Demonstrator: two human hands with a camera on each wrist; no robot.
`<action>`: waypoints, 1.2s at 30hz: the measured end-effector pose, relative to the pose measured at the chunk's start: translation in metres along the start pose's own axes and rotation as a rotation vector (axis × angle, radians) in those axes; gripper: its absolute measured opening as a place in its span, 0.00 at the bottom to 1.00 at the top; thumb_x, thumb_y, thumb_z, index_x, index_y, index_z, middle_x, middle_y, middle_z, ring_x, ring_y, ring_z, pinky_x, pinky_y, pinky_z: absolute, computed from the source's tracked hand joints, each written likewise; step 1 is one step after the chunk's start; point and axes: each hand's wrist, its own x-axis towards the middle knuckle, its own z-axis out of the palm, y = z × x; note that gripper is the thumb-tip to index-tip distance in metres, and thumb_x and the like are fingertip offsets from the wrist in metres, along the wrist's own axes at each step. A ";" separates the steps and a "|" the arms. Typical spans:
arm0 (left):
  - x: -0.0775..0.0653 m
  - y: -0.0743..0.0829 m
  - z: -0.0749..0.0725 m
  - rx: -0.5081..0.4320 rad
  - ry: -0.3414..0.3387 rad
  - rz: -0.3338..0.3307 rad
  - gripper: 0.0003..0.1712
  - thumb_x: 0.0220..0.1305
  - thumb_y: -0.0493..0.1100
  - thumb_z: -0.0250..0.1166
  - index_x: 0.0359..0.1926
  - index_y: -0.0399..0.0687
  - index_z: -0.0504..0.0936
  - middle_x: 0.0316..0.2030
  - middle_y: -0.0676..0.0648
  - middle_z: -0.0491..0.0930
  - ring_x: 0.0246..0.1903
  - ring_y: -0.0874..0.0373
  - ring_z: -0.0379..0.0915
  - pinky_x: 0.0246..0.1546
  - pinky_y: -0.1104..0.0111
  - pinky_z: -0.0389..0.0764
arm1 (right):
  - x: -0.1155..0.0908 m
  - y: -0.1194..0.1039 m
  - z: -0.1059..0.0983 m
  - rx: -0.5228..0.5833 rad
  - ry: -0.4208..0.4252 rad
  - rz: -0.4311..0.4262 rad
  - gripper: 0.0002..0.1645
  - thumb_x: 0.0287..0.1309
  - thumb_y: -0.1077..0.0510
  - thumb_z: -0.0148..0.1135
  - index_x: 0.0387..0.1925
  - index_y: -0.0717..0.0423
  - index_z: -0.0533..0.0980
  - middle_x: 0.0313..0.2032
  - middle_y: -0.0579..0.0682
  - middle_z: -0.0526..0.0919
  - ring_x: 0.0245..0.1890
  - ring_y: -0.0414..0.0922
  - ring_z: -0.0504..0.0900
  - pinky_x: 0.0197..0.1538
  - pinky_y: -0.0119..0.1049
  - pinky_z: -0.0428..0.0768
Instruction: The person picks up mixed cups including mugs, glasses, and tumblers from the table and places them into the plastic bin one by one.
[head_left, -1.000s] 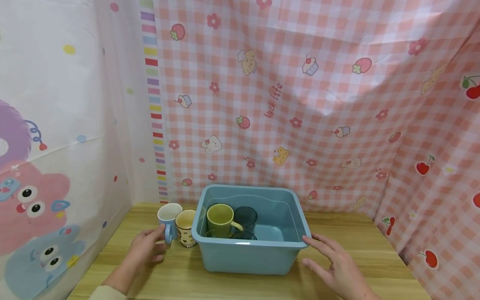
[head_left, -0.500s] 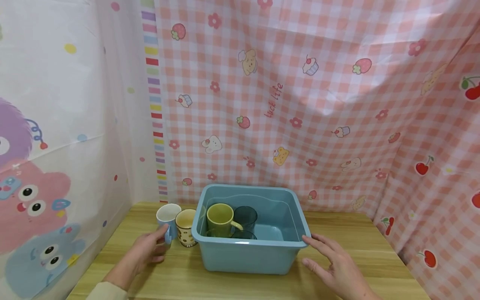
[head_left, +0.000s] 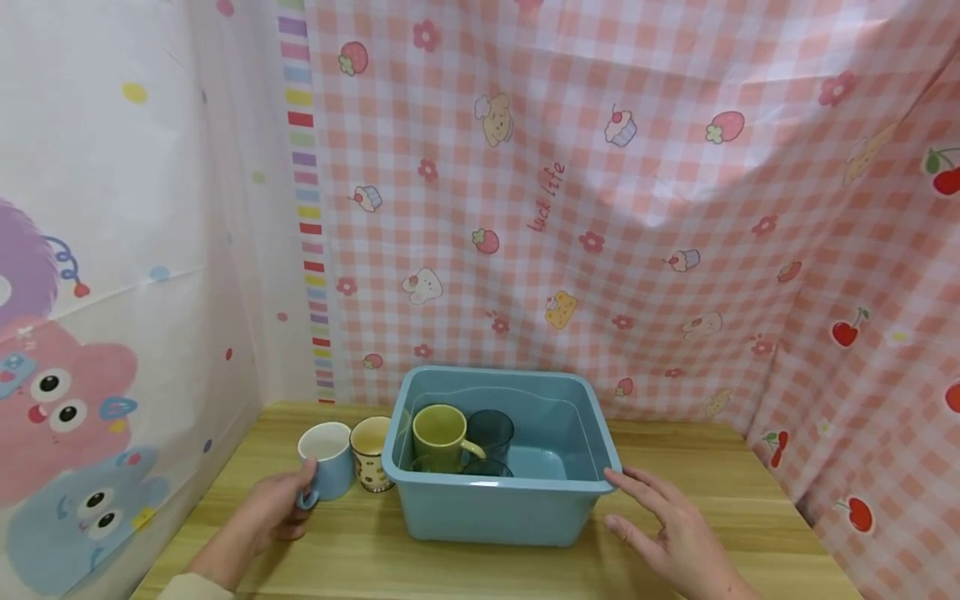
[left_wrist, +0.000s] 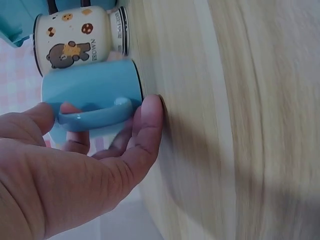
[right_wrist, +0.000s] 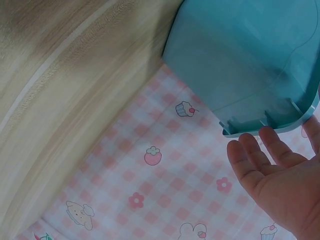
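Observation:
A light blue mug point(head_left: 335, 472) with a white inside stands on the wooden table at the left. My left hand point(head_left: 272, 510) pinches its handle point(left_wrist: 97, 118), thumb at the upper end and a finger through the loop in the left wrist view. Close beside the mug is a cream cup point(left_wrist: 75, 42) with a printed bear and cookies. My right hand point(head_left: 678, 533) has its fingers loosely extended, fingertips touching the right rim of a blue plastic bin point(head_left: 495, 515). Inside the bin, at its left, are a yellow-green mug point(head_left: 438, 437) and dark glass cups point(head_left: 493, 432), partly hidden by the front wall.
The wooden table point(head_left: 720, 492) ends at a pink checked cloth point(head_left: 450, 208) behind and at the right. A white cloth with cartoon figures point(head_left: 75, 400) hangs along the left side. The bin overlaps the cream cup in the head view.
My left hand has drawn the blue mug left and nearer to me, opening a small gap of view beside the cream cup; its handle has turned toward me. The right hand and bin stay put.

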 end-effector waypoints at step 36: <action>-0.015 0.009 -0.028 0.030 -0.047 -0.002 0.30 0.80 0.69 0.52 0.30 0.52 0.75 0.39 0.47 0.72 0.47 0.49 0.70 0.40 0.54 0.84 | -0.001 0.001 0.000 0.018 0.031 -0.033 0.39 0.53 0.57 0.83 0.68 0.40 0.81 0.62 0.49 0.86 0.55 0.53 0.88 0.49 0.52 0.90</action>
